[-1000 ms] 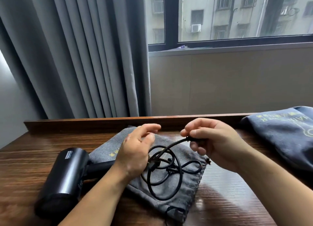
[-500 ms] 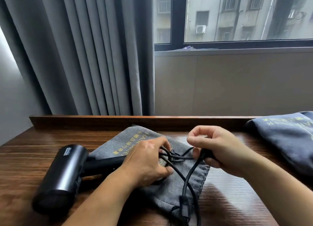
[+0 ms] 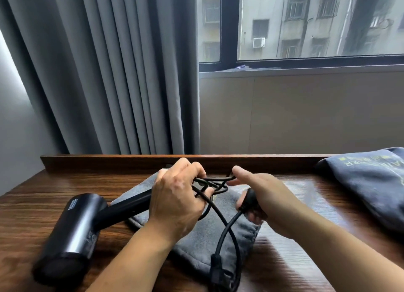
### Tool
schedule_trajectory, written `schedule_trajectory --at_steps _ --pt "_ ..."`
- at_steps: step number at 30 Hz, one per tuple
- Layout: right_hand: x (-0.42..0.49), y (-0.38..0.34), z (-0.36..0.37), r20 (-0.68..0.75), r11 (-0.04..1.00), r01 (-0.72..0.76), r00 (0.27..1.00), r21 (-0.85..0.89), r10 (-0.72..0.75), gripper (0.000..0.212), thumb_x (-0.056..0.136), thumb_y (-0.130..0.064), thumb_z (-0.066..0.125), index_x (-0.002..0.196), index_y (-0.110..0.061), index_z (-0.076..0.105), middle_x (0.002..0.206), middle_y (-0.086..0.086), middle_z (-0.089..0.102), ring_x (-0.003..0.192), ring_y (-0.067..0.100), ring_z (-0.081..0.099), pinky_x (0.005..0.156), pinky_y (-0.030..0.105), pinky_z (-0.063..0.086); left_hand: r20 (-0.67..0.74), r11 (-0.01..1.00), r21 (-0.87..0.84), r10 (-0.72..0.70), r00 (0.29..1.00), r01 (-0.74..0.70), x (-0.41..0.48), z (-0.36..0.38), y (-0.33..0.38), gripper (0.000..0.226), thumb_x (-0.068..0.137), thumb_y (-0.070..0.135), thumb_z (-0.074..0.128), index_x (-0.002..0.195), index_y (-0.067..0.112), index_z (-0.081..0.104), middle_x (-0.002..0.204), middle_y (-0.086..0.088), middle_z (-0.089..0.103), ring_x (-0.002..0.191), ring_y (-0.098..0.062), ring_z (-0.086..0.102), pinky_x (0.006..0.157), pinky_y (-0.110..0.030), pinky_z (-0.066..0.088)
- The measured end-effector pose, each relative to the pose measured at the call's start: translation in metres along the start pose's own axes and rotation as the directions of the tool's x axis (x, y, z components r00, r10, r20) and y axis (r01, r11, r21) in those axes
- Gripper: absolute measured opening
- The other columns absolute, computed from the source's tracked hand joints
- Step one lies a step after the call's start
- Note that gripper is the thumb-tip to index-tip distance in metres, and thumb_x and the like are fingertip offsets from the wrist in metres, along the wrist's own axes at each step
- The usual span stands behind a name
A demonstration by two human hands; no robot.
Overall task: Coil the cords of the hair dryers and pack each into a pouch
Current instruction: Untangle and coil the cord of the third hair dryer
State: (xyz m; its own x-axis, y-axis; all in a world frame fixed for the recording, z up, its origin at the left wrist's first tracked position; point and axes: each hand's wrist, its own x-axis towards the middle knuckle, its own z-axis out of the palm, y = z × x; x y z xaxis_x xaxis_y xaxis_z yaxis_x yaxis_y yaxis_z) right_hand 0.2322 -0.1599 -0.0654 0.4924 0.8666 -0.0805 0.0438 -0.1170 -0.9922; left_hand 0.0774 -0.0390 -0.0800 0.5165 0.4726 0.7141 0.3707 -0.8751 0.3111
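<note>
Since half a second ago the left hand (image 3: 177,204) has lifted its bunch of loops clear of the grey pouch (image 3: 203,241). The right hand (image 3: 269,202) has loosened from a fist, and its upper fingers (image 3: 240,173) now reach out straight to the far side of the bunch. The left fingers (image 3: 192,167) are curled tight round the gathered turns of the black cord (image 3: 227,224), just past the end of the handle of the hair dryer (image 3: 74,226), which lies on its side on the wooden counter (image 3: 65,182). The lower right fingers close round a thick black end piece, probably the plug (image 3: 251,198). From there a slack length hangs below both sets of fingers, crosses another strand and trails over the pouch's near edge. The cord looks rubbery and springy, limp enough to bend yet likely to pop out of its loops if the grip eases. It is best pinched across all the turns at once, where the left fingers already sit, while the right feeds the slack in. The dryer body seems the heavy, rigid part with a smooth shell, so the handle is the safer hold. The pouch is soft cloth that collapses flat and needs its mouth held open. A second, dark blue pouch (image 3: 371,182) lies well to the right of the right fingers.
</note>
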Motion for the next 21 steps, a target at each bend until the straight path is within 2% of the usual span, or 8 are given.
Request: schedule_trajectory --at_steps 3,7,11,13,15,17,19,21 --pt "0.003 -0.002 -0.002 -0.033 0.985 0.073 0.997 0.157 -0.069 0.012 0.095 -0.01 0.059 0.096 -0.005 0.07 0.055 0.012 0.058 0.043 0.017 0.042 0.039 0.021 0.029 0.197 0.999 0.016 0.036 0.98 -0.04 -0.001 0.002 -0.001 0.03 0.07 0.054 0.068 0.091 0.039 0.052 0.085 0.016 0.047 0.078 -0.009 0.049 0.078 -0.032 0.039" --pt "0.003 -0.005 -0.009 -0.089 0.95 0.194 0.98 0.245 -0.177 0.024 0.096 -0.001 0.054 0.1 -0.009 0.076 0.052 0.011 0.054 0.038 0.012 0.044 0.033 0.018 0.031 0.474 0.996 -0.088 0.014 0.881 0.032 0.001 -0.004 -0.002 0.045 0.067 0.058 0.048 0.107 0.04 0.053 0.098 0.017 0.052 0.093 -0.009 0.054 0.087 -0.034 0.047" --pt "0.001 -0.005 -0.011 0.035 0.94 0.233 0.968 0.248 -0.249 0.025 0.094 -0.01 0.057 0.098 -0.019 0.08 0.05 0.009 0.052 0.039 0.012 0.042 0.033 0.018 0.029 0.351 0.946 -0.214 -0.157 0.923 0.242 0.004 -0.002 0.0 0.027 0.087 0.057 0.048 0.093 0.031 0.05 0.074 0.006 0.06 0.074 -0.008 0.056 0.066 -0.034 0.042" --pt "0.0 -0.006 -0.008 0.128 0.949 0.238 0.955 0.206 -0.267 0.024 0.093 -0.015 0.057 0.102 -0.021 0.079 0.051 0.009 0.052 0.038 0.013 0.04 0.035 0.018 0.029 0.319 0.94 -0.179 -0.224 0.921 0.291 0.004 -0.002 -0.001 0.04 0.092 0.07 0.045 0.097 0.031 0.054 0.072 0.008 0.064 0.075 -0.005 0.059 0.068 -0.031 0.043" --pt "-0.001 -0.006 -0.004 0.179 0.953 0.255 0.942 0.166 -0.283 0.026 0.097 -0.016 0.054 0.104 -0.023 0.078 0.051 0.009 0.053 0.04 0.014 0.039 0.037 0.019 0.028 0.356 0.917 -0.238 -0.225 0.907 0.32 0.003 -0.003 -0.004 0.043 0.088 0.076 0.047 0.108 0.039 0.059 0.086 0.015 0.071 0.084 0.002 0.064 0.078 -0.026 0.051" --pt "-0.002 -0.007 -0.001 0.181 0.95 0.271 0.938 0.152 -0.297 0.027 0.098 -0.016 0.054 0.103 -0.027 0.078 0.051 0.009 0.053 0.041 0.014 0.04 0.037 0.019 0.028 0.365 0.87 -0.331 -0.238 0.9 0.365 0.004 -0.005 -0.006 0.031 0.089 0.067 0.057 0.104 0.041 0.065 0.09 0.017 0.072 0.081 0.0 0.067 0.075 -0.027 0.055" --pt "-0.001 -0.007 0.001 0.157 0.948 0.281 0.94 0.147 -0.303 0.024 0.095 -0.023 0.058 0.106 -0.032 0.077 0.052 0.009 0.054 0.043 0.016 0.038 0.037 0.019 0.026 0.346 0.82 -0.366 -0.319 0.882 0.44 0.006 -0.005 -0.007 0.023 0.094 0.051 0.065 0.091 0.029 0.069 0.08 0.009 0.072 0.071 -0.004 0.068 0.069 -0.026 0.055" --pt "0.001 -0.006 0.001 0.097 0.953 0.273 0.953 0.128 -0.286 0.025 0.085 -0.035 0.066 0.108 -0.035 0.075 0.056 0.011 0.057 0.043 0.018 0.036 0.038 0.019 0.025 0.284 0.756 -0.406 -0.43 0.857 0.514 0.01 -0.003 -0.009 0.021 0.096 0.039 0.065 0.087 0.021 0.071 0.074 0.004 0.075 0.073 -0.011 0.071 0.076 -0.036 0.056"
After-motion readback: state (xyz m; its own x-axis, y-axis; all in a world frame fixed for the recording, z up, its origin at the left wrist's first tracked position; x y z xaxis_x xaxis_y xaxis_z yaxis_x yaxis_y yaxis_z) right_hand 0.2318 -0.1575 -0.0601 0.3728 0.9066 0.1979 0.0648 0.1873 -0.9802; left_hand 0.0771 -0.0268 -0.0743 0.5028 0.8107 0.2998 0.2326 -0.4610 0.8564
